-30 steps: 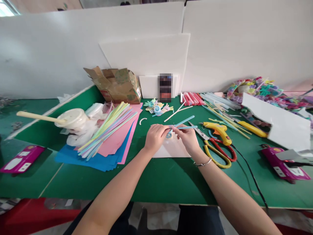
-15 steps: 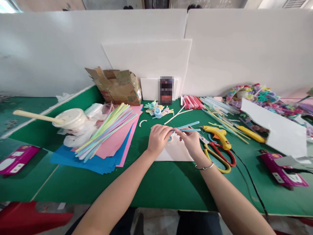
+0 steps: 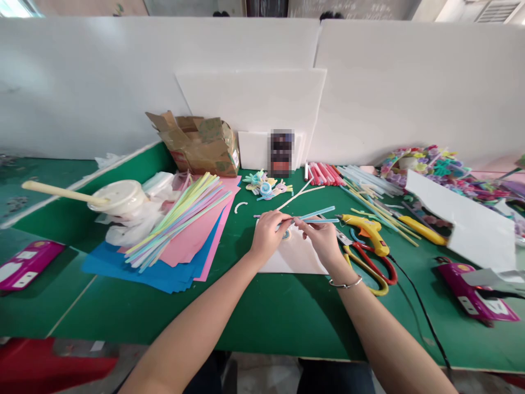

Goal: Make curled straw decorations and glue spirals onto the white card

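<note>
My left hand (image 3: pixel 267 234) and my right hand (image 3: pixel 321 238) meet above a white sheet (image 3: pixel 293 261), fingertips pinched close together. Between them is a light blue pipe cleaner (image 3: pixel 319 212), whose two lengths stick out to the right past my right hand. The part inside the fingers is hidden. Under the fingers a small blue-and-cream coil (image 3: pixel 286 235) lies on the sheet, partly covered. Just beyond the hands sit a cluster of pastel pipe-cleaner shapes (image 3: pixel 266 189) and loose cream stems (image 3: pixel 297 197).
To the right lie a yellow glue gun (image 3: pixel 367 230), red-and-yellow-handled cutting tools (image 3: pixel 375 265), a yellow cutter (image 3: pixel 424 230) and pink stem bundles (image 3: pixel 324 174). Pastel pipe cleaners (image 3: pixel 176 219) rest on coloured sheets (image 3: pixel 141 273) at left, near a lidded tub (image 3: pixel 121 194) and cardboard box (image 3: pixel 205 148).
The two blue lengths stand slightly farther apart at their ends. Both hands stay pinched in nearly the same place; the whole view has shifted a little.
</note>
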Tool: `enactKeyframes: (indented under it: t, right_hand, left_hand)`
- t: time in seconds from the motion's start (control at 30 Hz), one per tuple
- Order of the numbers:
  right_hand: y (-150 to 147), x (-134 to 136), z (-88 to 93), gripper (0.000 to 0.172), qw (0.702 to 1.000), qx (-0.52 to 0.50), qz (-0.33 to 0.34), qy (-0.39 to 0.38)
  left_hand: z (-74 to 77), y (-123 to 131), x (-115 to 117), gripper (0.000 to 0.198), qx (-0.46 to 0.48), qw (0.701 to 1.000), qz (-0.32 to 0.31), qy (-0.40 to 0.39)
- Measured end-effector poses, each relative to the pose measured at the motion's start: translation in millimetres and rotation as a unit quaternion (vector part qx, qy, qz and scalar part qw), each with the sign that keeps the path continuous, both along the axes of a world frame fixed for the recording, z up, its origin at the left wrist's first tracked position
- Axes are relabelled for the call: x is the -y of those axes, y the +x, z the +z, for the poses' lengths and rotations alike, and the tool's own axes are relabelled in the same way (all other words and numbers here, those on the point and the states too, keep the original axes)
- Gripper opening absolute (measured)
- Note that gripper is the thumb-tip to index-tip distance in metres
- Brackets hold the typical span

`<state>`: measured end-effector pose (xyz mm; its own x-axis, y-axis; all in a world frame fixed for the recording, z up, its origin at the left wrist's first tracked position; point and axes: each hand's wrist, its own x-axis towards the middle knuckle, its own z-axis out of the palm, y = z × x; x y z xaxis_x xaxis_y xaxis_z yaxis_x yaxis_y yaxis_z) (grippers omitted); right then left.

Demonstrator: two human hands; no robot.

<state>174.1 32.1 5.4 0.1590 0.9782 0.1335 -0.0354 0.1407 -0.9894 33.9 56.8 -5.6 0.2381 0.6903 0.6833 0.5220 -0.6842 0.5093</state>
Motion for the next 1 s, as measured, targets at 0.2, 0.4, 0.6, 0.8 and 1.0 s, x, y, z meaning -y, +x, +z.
enactKeyframes:
  t: [0.2,0.4,0.6,0.8,1.0]
  right_hand:
    - [-1,-1,2.9,0.025,1.0,-0.01,-0.006,-0.009]
    - [-6,2,2.6,0.023,0.998,-0.003,0.035,-0.046]
    - [-8,7,9.0,0.024,0.993,-0.028,0.066,-0.09]
    - [-11,11,11.2,0.023,0.991,-0.049,0.085,-0.095]
    - [-11,11,8.1,0.024,0.989,-0.068,0.089,-0.097]
  left_hand:
    - [3.2,0,0,0.013,0.011,1.0,-0.008,-0.01]
    - [7.2,-10,11,0.011,0.042,0.993,-0.012,-0.113]
    - [24.8,-13,29,0.012,0.081,0.968,0.005,-0.24]
    - [25.9,-16,42,0.006,0.143,0.951,0.014,-0.275]
    - [27.8,-17,37,0.008,0.15,0.95,0.017,-0.273]
